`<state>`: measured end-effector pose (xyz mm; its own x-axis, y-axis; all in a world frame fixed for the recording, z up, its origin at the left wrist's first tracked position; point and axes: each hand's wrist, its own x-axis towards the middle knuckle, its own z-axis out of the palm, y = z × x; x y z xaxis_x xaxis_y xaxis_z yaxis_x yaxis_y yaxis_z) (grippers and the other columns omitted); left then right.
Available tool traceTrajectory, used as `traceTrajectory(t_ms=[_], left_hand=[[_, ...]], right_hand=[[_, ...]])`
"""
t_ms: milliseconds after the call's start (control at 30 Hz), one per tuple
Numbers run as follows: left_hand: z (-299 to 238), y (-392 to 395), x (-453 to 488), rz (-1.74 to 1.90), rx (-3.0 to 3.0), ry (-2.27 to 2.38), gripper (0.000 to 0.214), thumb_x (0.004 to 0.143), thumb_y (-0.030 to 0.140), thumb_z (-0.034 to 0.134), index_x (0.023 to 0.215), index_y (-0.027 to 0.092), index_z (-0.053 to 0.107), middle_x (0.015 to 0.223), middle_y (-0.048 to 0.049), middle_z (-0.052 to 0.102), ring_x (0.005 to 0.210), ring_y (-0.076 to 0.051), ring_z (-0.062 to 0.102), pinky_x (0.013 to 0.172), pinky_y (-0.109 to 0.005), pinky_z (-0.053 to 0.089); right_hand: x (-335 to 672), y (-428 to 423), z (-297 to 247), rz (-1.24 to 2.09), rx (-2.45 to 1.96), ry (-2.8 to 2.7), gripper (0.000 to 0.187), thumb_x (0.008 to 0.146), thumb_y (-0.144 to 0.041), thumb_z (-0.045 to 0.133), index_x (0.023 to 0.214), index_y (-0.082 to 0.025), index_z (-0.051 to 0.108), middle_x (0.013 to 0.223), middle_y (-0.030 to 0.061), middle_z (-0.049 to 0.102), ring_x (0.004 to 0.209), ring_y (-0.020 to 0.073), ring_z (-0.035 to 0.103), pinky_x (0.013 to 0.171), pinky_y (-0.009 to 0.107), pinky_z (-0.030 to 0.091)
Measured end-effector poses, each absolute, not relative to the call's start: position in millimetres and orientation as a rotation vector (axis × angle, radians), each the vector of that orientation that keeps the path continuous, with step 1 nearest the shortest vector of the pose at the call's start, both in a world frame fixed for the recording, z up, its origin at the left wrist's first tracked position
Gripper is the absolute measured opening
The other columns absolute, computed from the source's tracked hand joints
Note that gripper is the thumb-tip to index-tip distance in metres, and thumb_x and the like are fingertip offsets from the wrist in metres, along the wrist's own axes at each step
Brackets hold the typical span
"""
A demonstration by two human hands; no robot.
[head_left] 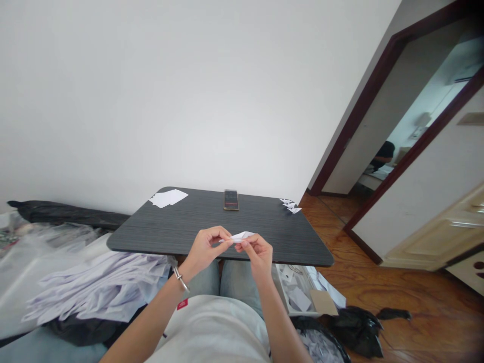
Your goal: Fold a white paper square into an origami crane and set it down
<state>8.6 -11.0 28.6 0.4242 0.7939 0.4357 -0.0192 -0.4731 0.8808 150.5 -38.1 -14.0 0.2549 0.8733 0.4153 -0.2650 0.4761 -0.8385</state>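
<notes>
Between my two hands is a small folded piece of white paper [242,236], held just above the near edge of the dark table [181,229]. My left hand [209,246] pinches its left end between thumb and fingers. At the right end, my right hand [257,252] grips it with the thumb and bent fingers. White paper sheets [169,197] lie overlapping at the table's far left corner. Several folded white paper pieces [291,205] stand in a row near the far right corner.
A phone [231,199] stands at the back middle of the table, by the white wall. Piled white cloth [106,285] lies at left. A white tray [283,290] with papers and a black bag [357,330] are at right. Through the doorway a person [383,154] is partly visible.
</notes>
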Motion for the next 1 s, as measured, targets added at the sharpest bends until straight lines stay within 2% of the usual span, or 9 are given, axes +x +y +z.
traceTrajectory(t_ms=[800,1000], left_hand=[[25.0,-14.9,20.8,1.224,1.709,0.848,0.017,0.069,0.025,0.062,0.059,0.012,0.059,0.063,-0.003,0.062,0.061,-0.013,0.056,0.061,-0.023,0.045],[20.9,-14.7,22.3,1.256,1.523,0.821,0.021,0.065,0.026,0.067,0.06,0.014,0.051,0.061,-0.001,0.062,0.057,-0.011,0.057,0.056,-0.022,0.045]], right_hand=[[143.1,-43.0,-6.4,0.802,-0.866,-0.921,0.018,0.066,-0.028,0.067,0.059,-0.015,0.057,0.051,-0.0001,0.063,0.045,0.0119,0.058,0.047,0.023,0.048],[142.9,-43.2,-7.7,0.777,-0.891,-0.911,0.019,0.066,-0.029,0.067,0.059,-0.016,0.057,0.051,0.0003,0.063,0.045,0.0129,0.059,0.046,0.024,0.049]])
